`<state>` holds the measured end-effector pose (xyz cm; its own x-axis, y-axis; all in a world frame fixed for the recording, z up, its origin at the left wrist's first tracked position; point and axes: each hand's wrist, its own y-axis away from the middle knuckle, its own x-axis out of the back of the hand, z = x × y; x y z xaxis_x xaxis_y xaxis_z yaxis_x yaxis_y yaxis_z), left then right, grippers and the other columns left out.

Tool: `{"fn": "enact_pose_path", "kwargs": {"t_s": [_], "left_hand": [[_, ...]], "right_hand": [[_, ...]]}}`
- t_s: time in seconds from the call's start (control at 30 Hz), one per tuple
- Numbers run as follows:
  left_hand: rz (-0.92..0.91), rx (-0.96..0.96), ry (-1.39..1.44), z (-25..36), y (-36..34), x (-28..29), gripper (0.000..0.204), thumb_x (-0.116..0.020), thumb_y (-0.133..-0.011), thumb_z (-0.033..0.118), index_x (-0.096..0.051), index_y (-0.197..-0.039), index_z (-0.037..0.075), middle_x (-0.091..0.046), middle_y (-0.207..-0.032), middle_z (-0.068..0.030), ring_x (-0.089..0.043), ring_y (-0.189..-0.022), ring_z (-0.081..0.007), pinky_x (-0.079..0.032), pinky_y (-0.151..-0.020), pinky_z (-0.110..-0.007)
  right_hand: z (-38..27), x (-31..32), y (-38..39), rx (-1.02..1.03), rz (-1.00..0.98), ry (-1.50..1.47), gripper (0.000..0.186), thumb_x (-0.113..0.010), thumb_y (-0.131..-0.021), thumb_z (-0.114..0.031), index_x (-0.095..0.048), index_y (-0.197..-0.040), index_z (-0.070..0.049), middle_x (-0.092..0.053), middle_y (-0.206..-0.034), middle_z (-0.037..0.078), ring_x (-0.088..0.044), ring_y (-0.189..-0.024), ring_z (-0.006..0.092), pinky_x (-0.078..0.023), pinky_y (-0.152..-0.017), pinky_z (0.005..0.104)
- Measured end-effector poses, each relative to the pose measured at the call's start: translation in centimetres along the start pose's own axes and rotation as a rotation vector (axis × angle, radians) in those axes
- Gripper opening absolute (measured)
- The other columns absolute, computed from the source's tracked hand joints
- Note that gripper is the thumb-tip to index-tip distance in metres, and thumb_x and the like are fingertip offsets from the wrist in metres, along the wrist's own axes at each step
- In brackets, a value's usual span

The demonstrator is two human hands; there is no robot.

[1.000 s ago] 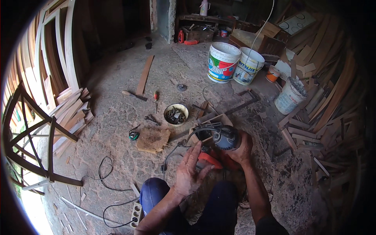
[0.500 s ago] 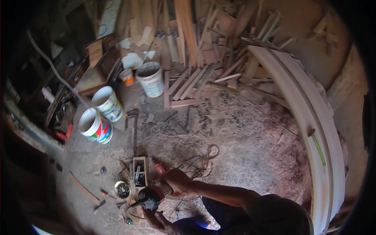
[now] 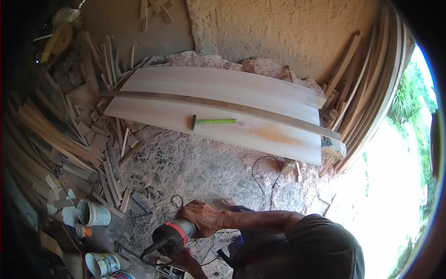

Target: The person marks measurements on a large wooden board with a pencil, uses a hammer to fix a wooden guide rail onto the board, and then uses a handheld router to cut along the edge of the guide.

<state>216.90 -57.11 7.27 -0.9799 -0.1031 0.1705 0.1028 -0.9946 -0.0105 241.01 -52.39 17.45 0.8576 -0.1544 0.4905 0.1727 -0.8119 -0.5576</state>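
Note:
In my right hand [image 3: 204,217] is a corded power tool [image 3: 173,236] with a dark body and a red band; the fingers wrap its grey part. Its exact kind is not clear from this angle. My left hand [image 3: 186,261] is up against the tool's underside, its fingers partly hidden behind the black motor end. A thick black cord leaves that end and loops down. Beyond my hands, a hammer [image 3: 216,121] with a bright green handle lies on a wide pale wooden panel [image 3: 162,79]. Lengthwise over the panel runs a long narrow wooden strip [image 3: 223,106].
Offcuts and planks [image 3: 51,125] crowd the left side. Buckets [image 3: 95,213] and a small orange-and-white pot [image 3: 83,231] stand at lower left. Tall boards [image 3: 371,88] lean at the right beside a bright opening. Shavings and a black cable [image 3: 255,174] lie on the floor.
The view has swung to the right, so the panel and hammer now lie ahead and the buckets have shifted to the lower left. The tool stays in my hands, tilted a little differently.

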Motion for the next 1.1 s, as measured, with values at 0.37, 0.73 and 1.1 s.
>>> {"fn": "enact_pose_path", "kwargs": {"t_s": [0.37,0.73,1.1], "left_hand": [[-0.449,-0.277,-0.155,8.6,3.3,-13.9,0.085,-0.057,-0.102,0.037,-0.004,-0.161,0.010,-0.034,-0.155,-0.0276,-0.056,-0.123,-0.0380,-0.049,-0.100,-0.048],[-0.290,-0.243,-0.163,11.9,12.1,-32.6,0.085,-0.062,-0.096,0.027,-0.010,-0.161,0.007,-0.031,-0.157,-0.0248,-0.053,-0.127,-0.0367,-0.044,-0.105,-0.047],[-0.471,-0.327,0.020,17.7,17.4,-50.3,0.096,-0.064,-0.089,0.007,0.003,-0.158,-0.001,-0.038,-0.152,-0.0310,-0.052,-0.131,-0.0432,-0.044,-0.108,-0.047]], "right_hand": [[-2.4,20.3,9.8,-0.224,0.322,0.315,0.066,-0.085,-0.072,-0.031,-0.049,-0.121,-0.005,-0.064,-0.108,0.016,-0.067,-0.100,0.0362,-0.052,-0.086,0.0476],[2.0,41.1,17.2,-0.447,0.294,0.301,0.067,-0.086,-0.067,-0.029,-0.057,-0.120,-0.001,-0.067,-0.107,0.021,-0.066,-0.102,0.0424,-0.053,-0.088,0.0486],[12.4,53.9,29.6,-0.738,0.584,-0.295,0.069,-0.091,-0.062,-0.029,-0.061,-0.122,-0.011,-0.067,-0.116,0.006,-0.064,-0.107,0.0212,-0.050,-0.097,0.0376]]}}
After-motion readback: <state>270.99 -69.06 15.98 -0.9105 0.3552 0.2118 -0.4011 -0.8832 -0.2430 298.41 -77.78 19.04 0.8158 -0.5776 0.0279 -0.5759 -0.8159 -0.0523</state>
